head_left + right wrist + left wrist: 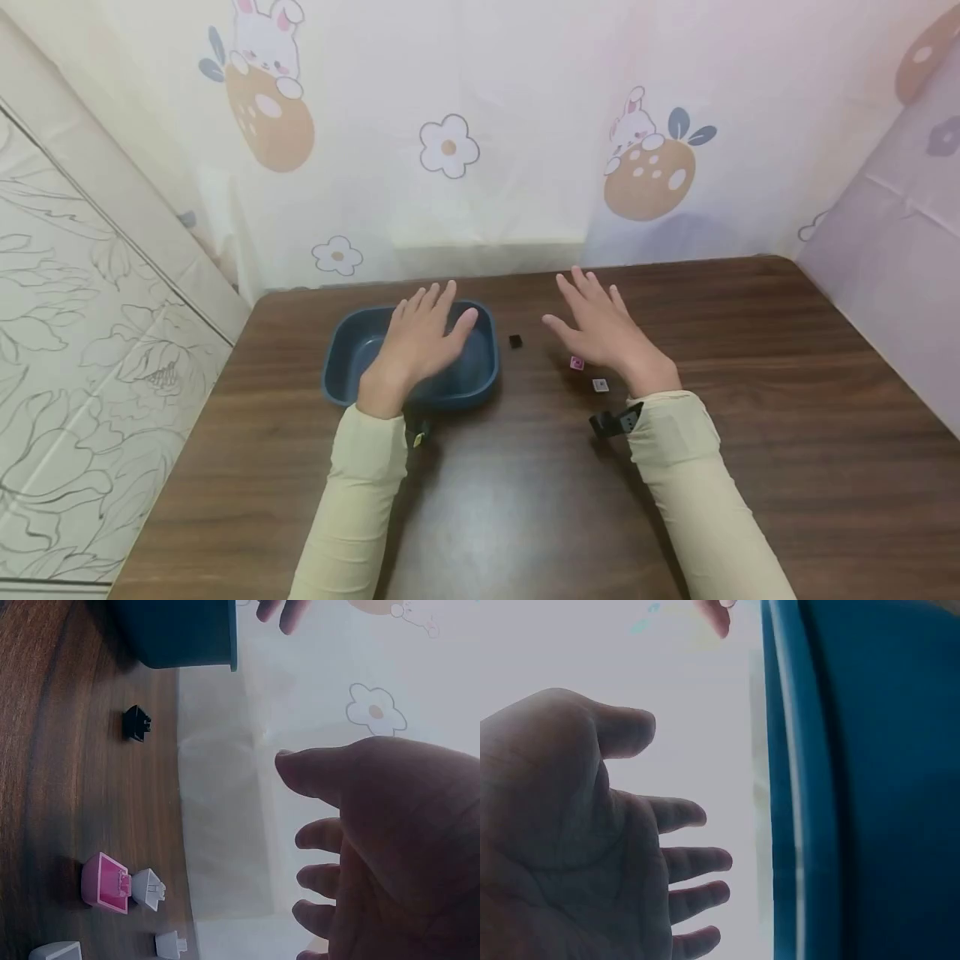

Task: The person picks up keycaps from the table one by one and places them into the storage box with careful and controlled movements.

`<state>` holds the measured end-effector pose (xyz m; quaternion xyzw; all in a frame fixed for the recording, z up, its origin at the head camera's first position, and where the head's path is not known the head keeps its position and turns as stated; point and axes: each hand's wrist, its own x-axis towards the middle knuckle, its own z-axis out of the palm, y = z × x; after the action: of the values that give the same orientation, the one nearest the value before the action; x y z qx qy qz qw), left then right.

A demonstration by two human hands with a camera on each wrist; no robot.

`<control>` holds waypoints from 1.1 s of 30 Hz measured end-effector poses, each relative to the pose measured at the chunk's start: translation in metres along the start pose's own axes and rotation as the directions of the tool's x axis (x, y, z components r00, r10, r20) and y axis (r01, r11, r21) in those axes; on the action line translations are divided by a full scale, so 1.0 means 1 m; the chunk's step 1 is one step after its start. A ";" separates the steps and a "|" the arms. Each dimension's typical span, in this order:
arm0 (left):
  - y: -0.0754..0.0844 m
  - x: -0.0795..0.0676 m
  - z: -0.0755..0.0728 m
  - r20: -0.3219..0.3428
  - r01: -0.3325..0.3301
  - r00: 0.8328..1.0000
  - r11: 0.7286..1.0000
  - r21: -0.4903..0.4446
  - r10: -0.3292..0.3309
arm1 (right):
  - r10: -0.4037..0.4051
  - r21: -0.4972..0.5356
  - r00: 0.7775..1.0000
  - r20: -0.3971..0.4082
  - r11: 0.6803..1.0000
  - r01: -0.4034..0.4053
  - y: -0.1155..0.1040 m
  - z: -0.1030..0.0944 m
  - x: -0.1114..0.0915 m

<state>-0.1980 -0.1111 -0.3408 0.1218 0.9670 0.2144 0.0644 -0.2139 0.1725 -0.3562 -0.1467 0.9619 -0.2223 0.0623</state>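
Note:
My left hand (422, 335) hovers over the dark blue plastic tub (487, 396), fingers extended and nothing held; its palm (562, 840) shows in the left wrist view. To the right, my right hand (600, 329) is raised above the table with fingers straight and thumb apart, also holding nothing. A black keycap (515, 341) lies between the tub and that hand. Beneath the right hand are a pink keycap (577, 363) and a pale keycap (600, 386). In the right wrist view, two small white keycaps (149, 889) lie near the pink one; a larger pale keycap (56, 951) is cut off at the bottom edge.
The brown wood-grain table (480, 517) meets a patterned curtain (517, 167) at its far edge. A floral panel (90, 367) stands on the left, and more curtain (900, 225) hangs on the right. Each wrist wears a small black camera (617, 422).

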 end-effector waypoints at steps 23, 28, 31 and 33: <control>-0.023 -0.004 -0.025 -0.156 0.083 0.984 0.997 -0.003 -0.082 | -0.009 -0.007 0.999 0.052 1.000 0.009 0.000 -0.004 0.000; -0.036 -0.007 -0.031 -0.158 0.105 0.982 0.994 -0.017 -0.107 | -0.008 0.000 0.999 0.052 1.000 0.008 0.002 -0.006 -0.002; -0.045 -0.011 -0.037 -0.157 0.133 0.978 0.990 -0.039 -0.137 | -0.009 0.005 0.999 0.051 1.000 0.008 0.002 -0.008 -0.002; -0.053 -0.015 -0.040 -0.151 0.151 0.976 0.987 -0.050 -0.157 | -0.011 0.007 0.998 0.054 1.000 0.011 0.002 -0.008 -0.002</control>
<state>-0.2015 -0.1774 -0.3262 0.0284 0.9713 0.2359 0.0079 -0.2143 0.1782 -0.3498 -0.1577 0.9582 -0.2220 0.0874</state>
